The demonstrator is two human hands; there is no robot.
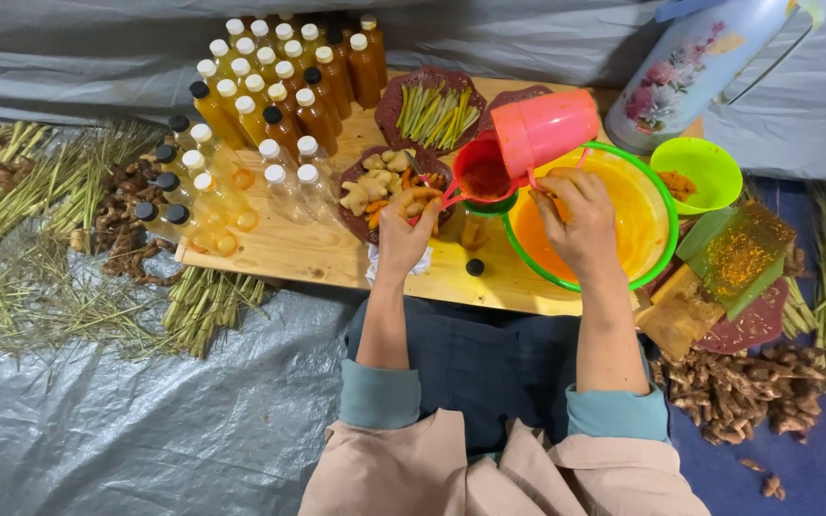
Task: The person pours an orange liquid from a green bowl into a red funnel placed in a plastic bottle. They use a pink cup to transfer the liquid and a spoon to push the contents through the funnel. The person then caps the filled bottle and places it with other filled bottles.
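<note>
Head view: 2 bare hands over a low wooden board point(270, 250) laid on grey plastic sheeting point(145, 420); right hand point(580, 215) curled around the handle of a pink plastic jug point(542, 129), fingers closed on it, knuckles up, forearm running straight back toward the body; jug is tipped on its side, mouth toward the left, directly above and ahead of that hand; its mouth sits over a small red funnel-like strainer point(483, 174), which is just left of the right hand and holds dark red liquid; left hand point(403, 234) grips the strainer's handle at its near-left side, fingers pinched closed, wrist bent slightly inward; what the strainer stands on cannot be told; under the right hand, a green-rimmed basin point(657, 244) with orange liquid; a plate of cut roots point(375, 186) lies touching the left hand's far side; capped bottles of amber liquid point(289, 86) stand well apart at the board's far left; a lime bowl point(705, 172) sits right of the basin; a flowered flask point(690, 67) lies beyond it.
</note>
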